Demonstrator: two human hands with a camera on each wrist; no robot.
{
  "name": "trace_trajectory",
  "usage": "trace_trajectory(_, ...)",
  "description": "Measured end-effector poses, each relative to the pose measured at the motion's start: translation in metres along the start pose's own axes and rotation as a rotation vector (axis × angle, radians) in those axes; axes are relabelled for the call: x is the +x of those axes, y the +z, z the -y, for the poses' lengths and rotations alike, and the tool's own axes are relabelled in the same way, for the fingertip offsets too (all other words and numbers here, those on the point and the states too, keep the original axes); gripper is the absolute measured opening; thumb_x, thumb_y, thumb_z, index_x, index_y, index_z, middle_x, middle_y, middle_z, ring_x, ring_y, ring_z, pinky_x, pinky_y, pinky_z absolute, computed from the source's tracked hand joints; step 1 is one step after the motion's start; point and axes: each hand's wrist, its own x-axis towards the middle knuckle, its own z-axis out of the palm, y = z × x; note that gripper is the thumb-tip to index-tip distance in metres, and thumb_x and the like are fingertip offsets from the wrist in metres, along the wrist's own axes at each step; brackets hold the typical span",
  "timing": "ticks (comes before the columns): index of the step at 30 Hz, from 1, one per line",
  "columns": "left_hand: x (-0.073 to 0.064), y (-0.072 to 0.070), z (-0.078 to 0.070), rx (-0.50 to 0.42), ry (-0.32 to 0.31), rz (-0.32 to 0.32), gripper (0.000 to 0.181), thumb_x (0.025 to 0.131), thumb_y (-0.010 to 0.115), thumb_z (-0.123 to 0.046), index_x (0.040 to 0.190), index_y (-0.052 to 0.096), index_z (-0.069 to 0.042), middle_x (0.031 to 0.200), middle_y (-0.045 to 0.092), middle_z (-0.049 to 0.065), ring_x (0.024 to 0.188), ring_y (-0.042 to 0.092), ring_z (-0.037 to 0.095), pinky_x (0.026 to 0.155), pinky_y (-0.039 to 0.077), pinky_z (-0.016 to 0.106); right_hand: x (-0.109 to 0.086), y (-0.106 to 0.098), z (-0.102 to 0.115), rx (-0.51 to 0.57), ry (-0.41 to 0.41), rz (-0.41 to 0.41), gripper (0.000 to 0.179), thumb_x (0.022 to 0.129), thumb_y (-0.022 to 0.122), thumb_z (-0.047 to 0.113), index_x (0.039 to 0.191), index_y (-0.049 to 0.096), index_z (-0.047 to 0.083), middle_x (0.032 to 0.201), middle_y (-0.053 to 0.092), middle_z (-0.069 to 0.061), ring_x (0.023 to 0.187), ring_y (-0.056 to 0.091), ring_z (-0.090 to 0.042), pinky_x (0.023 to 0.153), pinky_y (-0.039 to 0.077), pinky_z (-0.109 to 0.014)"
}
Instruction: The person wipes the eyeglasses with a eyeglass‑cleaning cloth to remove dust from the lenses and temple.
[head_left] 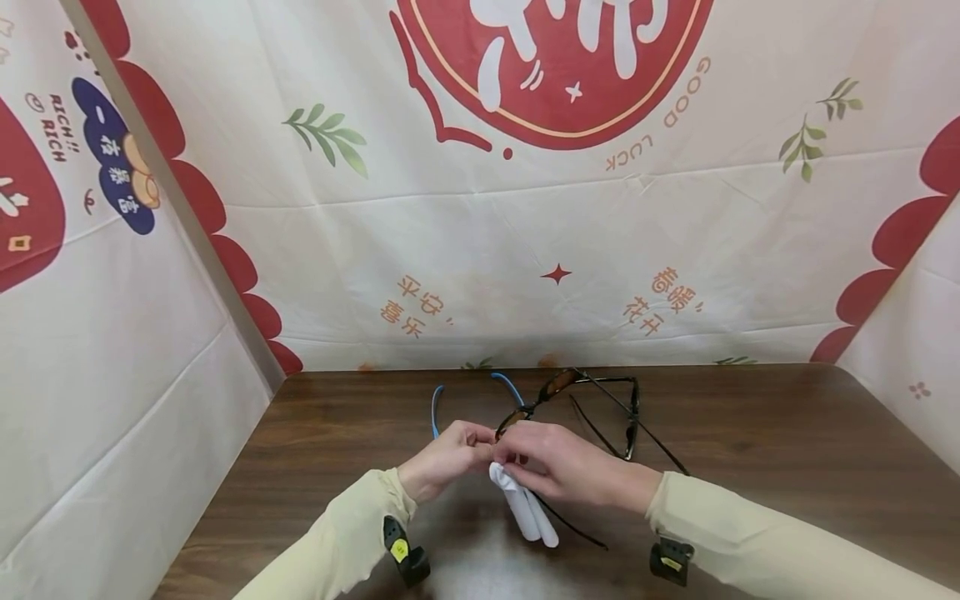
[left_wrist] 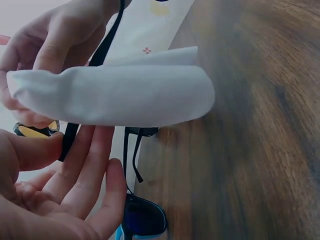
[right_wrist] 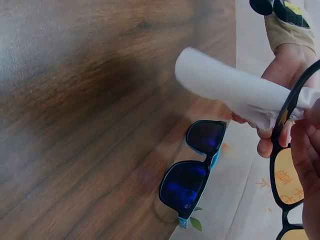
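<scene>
Your left hand (head_left: 448, 460) pinches the black-framed, amber-lensed glasses (head_left: 559, 383) near one hinge, thumb against fingers, while your right hand (head_left: 558, 462) pinches a white cloth (right_wrist: 225, 77) at that same arm. You have these glasses raised above the tabletop (head_left: 757, 450), lenses toward its far edge. Nearer that edge lie the blue-armed sunglasses (right_wrist: 183, 185), left of its middle, and another black pair (head_left: 635, 408), right of it.
</scene>
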Motion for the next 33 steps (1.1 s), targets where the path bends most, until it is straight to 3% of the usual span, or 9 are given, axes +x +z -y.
trace_trajectory(9, -0.003, 0.003, 0.002, 0.05, 0.035, 0.025, 0.021, 0.086, 0.051, 0.005, 0.097, 0.06, 0.021, 0.075, 0.062, -0.004, 0.074, 0.055, 0.006, 0.072, 0.047, 0.026, 0.005, 0.003, -0.004, -0.045, -0.046, -0.017, 0.006, 0.097, 0.056, 0.01, 0.097, 0.062, 0.012, 0.092, 0.059, 0.006, 0.084, 0.054, -0.004, 0.075, 0.046, -0.016)
trace_trajectory(16, -0.006, 0.003, -0.003, 0.09, -0.019, 0.012, 0.02, 0.088, 0.055, 0.001, 0.096, 0.065, 0.017, 0.077, 0.066, 0.001, 0.074, 0.059, 0.008, 0.072, 0.051, 0.028, 0.001, -0.002, 0.001, -0.038, -0.023, 0.031, 0.01, 0.093, 0.06, 0.006, 0.098, 0.062, 0.014, 0.091, 0.059, 0.007, 0.081, 0.054, -0.002, 0.073, 0.045, -0.014)
trace_trajectory(20, -0.005, 0.001, -0.004, 0.062, -0.026, 0.014, 0.02, 0.089, 0.058, -0.001, 0.094, 0.065, 0.017, 0.077, 0.068, 0.004, 0.071, 0.063, 0.009, 0.075, 0.054, 0.033, -0.003, -0.006, 0.007, -0.023, -0.027, 0.048, 0.009, 0.095, 0.056, 0.008, 0.098, 0.061, 0.015, 0.092, 0.057, 0.009, 0.08, 0.054, -0.002, 0.072, 0.044, -0.012)
trace_trajectory(27, -0.004, -0.011, -0.006, -0.022, -0.014, 0.01, 0.018, 0.093, 0.055, 0.003, 0.095, 0.061, 0.02, 0.081, 0.069, 0.024, 0.068, 0.068, 0.016, 0.08, 0.054, 0.045, -0.016, -0.016, 0.015, -0.028, -0.024, 0.076, 0.007, 0.098, 0.055, 0.011, 0.098, 0.059, 0.015, 0.091, 0.057, 0.01, 0.08, 0.053, 0.0, 0.071, 0.042, -0.01)
trace_trajectory(33, -0.007, -0.029, -0.005, 0.0, -0.033, -0.056, 0.018, 0.094, 0.054, 0.001, 0.097, 0.06, 0.018, 0.084, 0.068, 0.027, 0.073, 0.071, 0.022, 0.084, 0.052, 0.046, -0.033, -0.025, 0.017, -0.045, -0.02, 0.044, 0.006, 0.096, 0.057, 0.01, 0.098, 0.06, 0.016, 0.091, 0.058, 0.011, 0.08, 0.054, -0.001, 0.072, 0.043, -0.011)
